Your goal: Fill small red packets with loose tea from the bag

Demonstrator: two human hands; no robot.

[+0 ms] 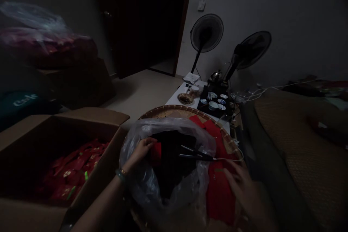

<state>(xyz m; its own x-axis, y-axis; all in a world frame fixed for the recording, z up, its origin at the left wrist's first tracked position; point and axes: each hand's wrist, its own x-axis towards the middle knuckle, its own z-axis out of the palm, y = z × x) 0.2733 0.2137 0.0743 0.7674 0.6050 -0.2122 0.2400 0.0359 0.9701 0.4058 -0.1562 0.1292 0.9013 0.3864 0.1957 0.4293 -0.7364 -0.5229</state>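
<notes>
My left hand (pixel 144 149), with a bracelet and a bangle at the wrist, pinches a small flat red piece (pixel 156 153), its material too dark to make out. Beneath it a clear plastic bag (pixel 138 179) lies open around a dark inside. Across the bag rests a hair straightener (pixel 196 154), its two arms apart and a white cord running right. My right hand (pixel 241 181), slightly blurred, is open with fingers stretched over red cloth-like pieces (pixel 220 199); whether it touches them I cannot tell. A round woven tray (pixel 168 107) carries all this.
An open cardboard box (pixel 108 159) of red items stands left. Behind the tray, a low table (pixel 174 98) holds cups on a black tea tray (pixel 202 108). Two fans (pixel 207 33) stand near the wall. A woven-covered seat (pixel 307 141) is at right.
</notes>
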